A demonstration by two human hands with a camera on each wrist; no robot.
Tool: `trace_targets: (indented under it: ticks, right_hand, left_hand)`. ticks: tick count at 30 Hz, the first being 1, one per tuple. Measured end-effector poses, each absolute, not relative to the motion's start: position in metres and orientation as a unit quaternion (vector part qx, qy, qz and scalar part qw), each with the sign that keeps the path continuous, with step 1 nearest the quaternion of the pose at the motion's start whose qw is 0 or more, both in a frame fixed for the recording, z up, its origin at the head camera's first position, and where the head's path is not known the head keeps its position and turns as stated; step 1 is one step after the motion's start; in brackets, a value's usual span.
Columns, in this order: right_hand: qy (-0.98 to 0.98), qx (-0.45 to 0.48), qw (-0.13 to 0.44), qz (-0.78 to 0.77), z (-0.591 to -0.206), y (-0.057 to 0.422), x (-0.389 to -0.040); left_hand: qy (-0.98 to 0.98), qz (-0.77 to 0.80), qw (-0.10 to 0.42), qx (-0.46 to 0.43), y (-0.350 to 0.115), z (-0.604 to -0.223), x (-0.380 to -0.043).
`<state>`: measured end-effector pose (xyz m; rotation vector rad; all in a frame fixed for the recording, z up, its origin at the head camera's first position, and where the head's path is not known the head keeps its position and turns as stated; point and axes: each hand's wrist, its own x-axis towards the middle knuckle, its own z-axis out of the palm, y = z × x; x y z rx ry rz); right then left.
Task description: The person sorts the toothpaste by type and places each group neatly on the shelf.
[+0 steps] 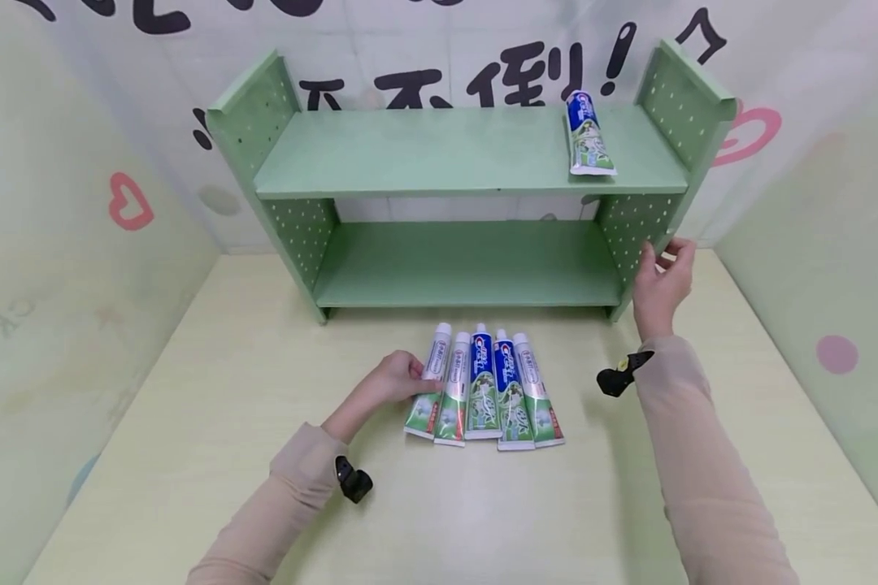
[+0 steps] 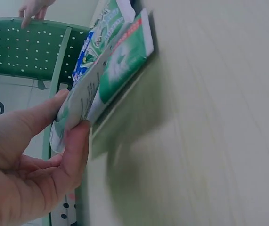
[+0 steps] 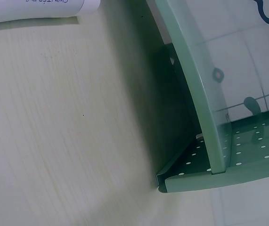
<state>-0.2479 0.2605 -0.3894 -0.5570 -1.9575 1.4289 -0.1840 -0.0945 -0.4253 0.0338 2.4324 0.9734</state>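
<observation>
Beige sleeves (image 1: 713, 479) nearest, I have the left hand (image 1: 395, 379) pinching the leftmost of 5 toothpaste tubes (image 1: 421, 416), its cap (image 1: 444, 328) aimed forward toward the green shelf (image 1: 468, 264) my right hand (image 1: 661, 294) grips.

You've got a whitish back wall (image 1: 380, 41), black lettering (image 1: 410, 79); pale-green left wall (image 1: 58, 244), red heart (image 1: 143, 214); right wall (image 1: 797, 244), purple dot (image 1: 837, 354); pale wood-grain tabletop (image 1: 190, 390).
</observation>
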Motion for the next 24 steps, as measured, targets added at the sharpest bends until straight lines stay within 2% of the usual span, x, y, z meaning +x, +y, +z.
trace_targets:
  ticks: [18, 24]
  right_hand:
    - [-0.748, -0.204, 0.325, 0.542, -0.389, 0.263, -0.248]
    - [-0.750, -0.209, 0.332, 0.532, -0.392, 0.261, -0.248]
  left_hand:
    - [0.879, 0.434, 0.196, 0.025, -0.057, -0.395, -0.200]
    - [0.876, 0.441, 0.192, 0.038, -0.038, -0.385, -0.209]
